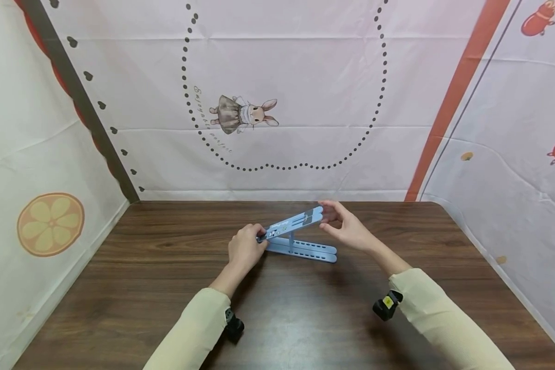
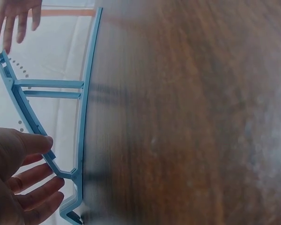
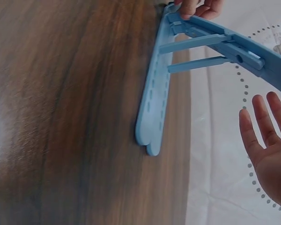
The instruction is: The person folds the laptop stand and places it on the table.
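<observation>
A light-blue folding laptop stand [image 1: 300, 220] is propped up on the table, its top arms slanting up to the right. Its slotted base rails [image 3: 151, 112] lie flat, joined to the raised arms by thin support struts [image 2: 51, 84]. At the hinged left end, my left hand [image 1: 246, 247] holds the stand between thumb and fingers. My right hand [image 1: 349, 227] is at the raised right end, fingers spread around the tip. In the right wrist view those fingers are mostly straight, and contact with the stand is hard to make out.
The dark wooden table [image 1: 166, 308] extends around the stand. Behind it hangs a printed cloth [image 1: 305, 82], and more cloth rises at the left and right sides. Black wrist cameras [image 1: 388, 304] sit at both sleeves.
</observation>
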`<state>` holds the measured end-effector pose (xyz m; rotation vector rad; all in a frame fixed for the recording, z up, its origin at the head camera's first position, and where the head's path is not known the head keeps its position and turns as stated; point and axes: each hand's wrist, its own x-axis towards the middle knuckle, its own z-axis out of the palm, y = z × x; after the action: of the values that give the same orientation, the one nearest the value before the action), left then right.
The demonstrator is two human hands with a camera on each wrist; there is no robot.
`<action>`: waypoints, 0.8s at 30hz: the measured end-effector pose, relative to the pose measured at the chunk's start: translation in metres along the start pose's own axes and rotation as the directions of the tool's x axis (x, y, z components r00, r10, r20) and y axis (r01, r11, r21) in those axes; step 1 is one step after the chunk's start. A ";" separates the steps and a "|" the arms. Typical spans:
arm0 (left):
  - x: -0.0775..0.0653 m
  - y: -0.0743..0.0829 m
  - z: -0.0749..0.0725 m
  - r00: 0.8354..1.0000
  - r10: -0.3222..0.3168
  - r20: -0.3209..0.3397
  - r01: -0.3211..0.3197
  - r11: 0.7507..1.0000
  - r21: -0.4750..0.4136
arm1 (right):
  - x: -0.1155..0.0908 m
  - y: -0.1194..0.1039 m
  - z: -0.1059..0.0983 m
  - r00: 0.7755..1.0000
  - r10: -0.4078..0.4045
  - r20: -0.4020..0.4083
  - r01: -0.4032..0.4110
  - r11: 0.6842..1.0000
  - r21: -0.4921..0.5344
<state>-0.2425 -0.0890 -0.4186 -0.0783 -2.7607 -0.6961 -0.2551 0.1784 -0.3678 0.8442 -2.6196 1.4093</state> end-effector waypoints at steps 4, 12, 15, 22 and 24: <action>0.000 0.000 0.001 1.000 0.001 -0.014 -0.001 1.000 0.008 | -0.005 0.006 0.002 0.999 0.027 0.032 -0.025 0.997 -0.067; -0.003 0.000 0.004 0.999 -0.003 -0.050 0.004 1.000 0.020 | -0.014 0.018 0.011 0.994 0.037 0.106 -0.013 0.974 -0.225; -0.004 0.002 0.003 0.998 -0.008 -0.061 0.009 1.000 0.019 | -0.018 0.023 0.015 0.991 0.023 0.133 0.018 0.953 -0.302; -0.006 0.005 0.004 0.997 -0.026 -0.074 0.028 0.999 0.016 | -0.026 0.030 0.022 0.986 0.039 0.164 0.038 0.897 -0.441; -0.006 0.005 0.004 0.997 -0.031 -0.075 0.032 0.999 0.015 | -0.027 0.031 0.024 0.986 0.027 0.167 0.056 0.879 -0.474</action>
<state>-0.2378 -0.0826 -0.4218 -0.0053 -2.7010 -0.6706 -0.2420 0.1847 -0.4133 0.9356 -2.8796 0.6446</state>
